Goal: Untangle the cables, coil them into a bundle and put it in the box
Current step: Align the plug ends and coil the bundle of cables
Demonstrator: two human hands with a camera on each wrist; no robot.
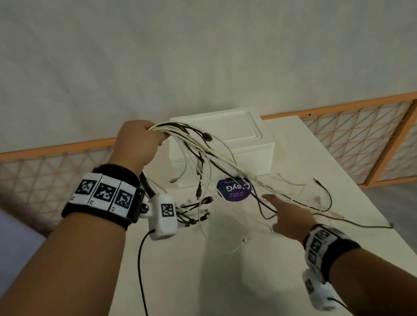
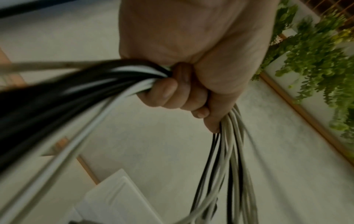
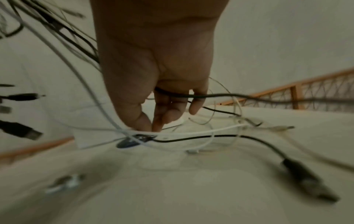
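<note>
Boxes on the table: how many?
1. The white box stands closed at the table's far edge, behind the cables hanging from the left hand. None else visible.

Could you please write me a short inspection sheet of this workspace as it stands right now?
Surface: white table, loose cable ends lying on it.
Job's things: white box, lid closed, at the far edge.
Clutter: round purple sticker before the box.
Grippers: left hand grips the cables, raised; right hand reaches among the strands, fingers straight.
Cables: black and white cables, uncoiled.
Surroundings: orange lattice fence; green plants.
</note>
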